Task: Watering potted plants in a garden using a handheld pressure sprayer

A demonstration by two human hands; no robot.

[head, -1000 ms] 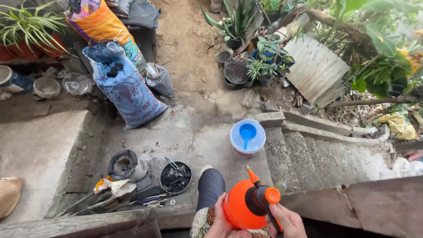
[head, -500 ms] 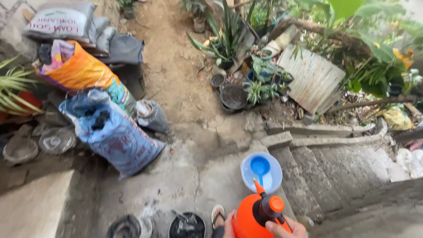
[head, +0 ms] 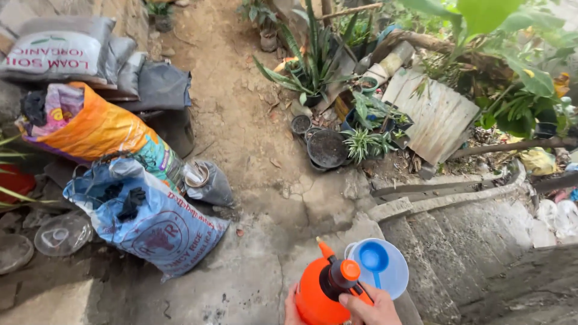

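Note:
I hold an orange pump sprayer bottle (head: 313, 294) with a dark pump head and orange cap at the bottom of the head view. My right hand (head: 367, 306) grips its black trigger handle from the right. My left hand (head: 290, 302) presses against the bottle's left side, only partly in frame. Just right of the sprayer stands a pale blue bucket (head: 391, 275) with a blue dipper (head: 374, 259) inside it, on the concrete landing.
A blue woven sack (head: 150, 222), an orange sack (head: 99, 129) and grey soil bags (head: 60, 54) lie at the left. Potted plants (head: 328, 147) and a corrugated sheet (head: 433, 114) stand beyond the dirt path. Concrete steps (head: 469, 241) descend at right.
The view has tilted up and forward: the pot of charcoal, the stove and my leg have left the frame. The sprayer and both hands sit lower in frame, and the bucket lies closer to them.

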